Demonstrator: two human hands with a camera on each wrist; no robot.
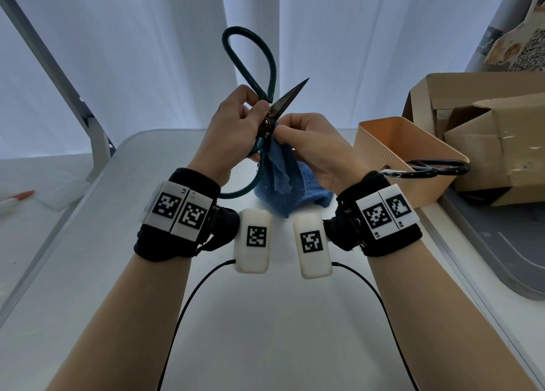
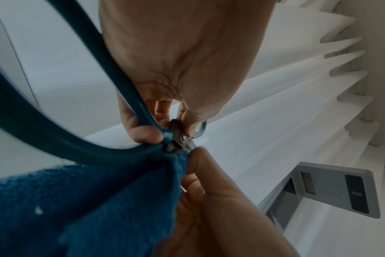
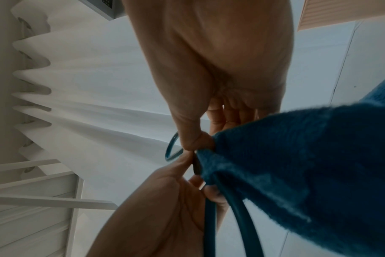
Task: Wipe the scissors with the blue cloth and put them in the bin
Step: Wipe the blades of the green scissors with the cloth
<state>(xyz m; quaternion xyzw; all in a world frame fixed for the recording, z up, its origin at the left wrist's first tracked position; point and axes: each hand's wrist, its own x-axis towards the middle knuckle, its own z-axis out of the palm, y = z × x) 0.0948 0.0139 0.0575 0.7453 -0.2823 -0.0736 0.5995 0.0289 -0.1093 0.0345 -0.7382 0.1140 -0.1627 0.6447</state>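
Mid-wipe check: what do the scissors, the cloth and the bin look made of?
Scissors: dark, dull metal blades with a pivot rivet; teal loop handles look coated, probably plastic or paint over metal. Blue cloth: soft, nubbly terry or microfibre, draping in folds. Bin: matte peach plastic by its look, thin-walled, ribbed outside.

A white bench [image 1: 124, 243] carries a peach-coloured bin [image 1: 413, 151] at its right edge; the hanging blue cloth [image 1: 283, 190] seems to rest its lower folds on it.
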